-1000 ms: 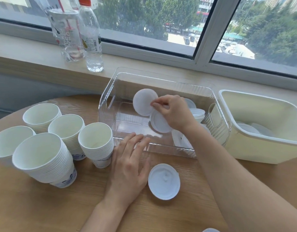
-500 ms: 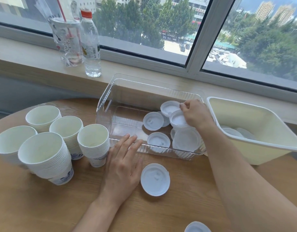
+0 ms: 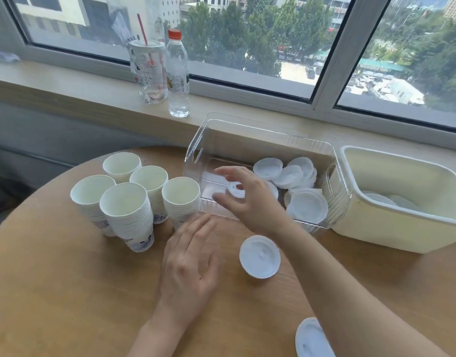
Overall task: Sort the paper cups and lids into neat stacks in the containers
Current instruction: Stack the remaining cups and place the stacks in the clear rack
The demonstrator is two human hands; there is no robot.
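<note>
Reaching over the clear bin (image 3: 263, 130), my right hand (image 3: 250, 199) hangs above its left half with fingers spread and slightly bent, gripping nothing. A small lid (image 3: 235, 189) shows in the gap between thumb and fingers; it seems to lie on the bin floor below my palm, though I cannot tell whether any finger touches it. My left hand (image 3: 189, 264) rests flat on the table (image 3: 67, 292), fingers straight and a little apart, fingertips just short of the bin's near wall and right beside the nearest cup stack (image 3: 181, 202).

More lids (image 3: 291, 173) are piled loosely in the bin's right half, overlapping and tilted, with one large lid (image 3: 309, 206) leaning against the near right corner. One lid (image 3: 259, 256) lies alone on the table between my two arms, near the bin's front wall. Another lid (image 3: 311, 340) sits at the table's near edge, partly hidden by my right forearm.

Five stacks of paper cups stand upright in a tight cluster on the table, left of the bin: the nearest one beside my left fingertips, the front stack (image 3: 127, 215) closest to me, and three others behind.

A cream tub (image 3: 401, 228) sits touching the bin's right end, with a few pale lids on its floor. On the sill (image 3: 67, 86) stand a water bottle (image 3: 178, 73) and a clear cup (image 3: 149, 70) with a red straw.
</note>
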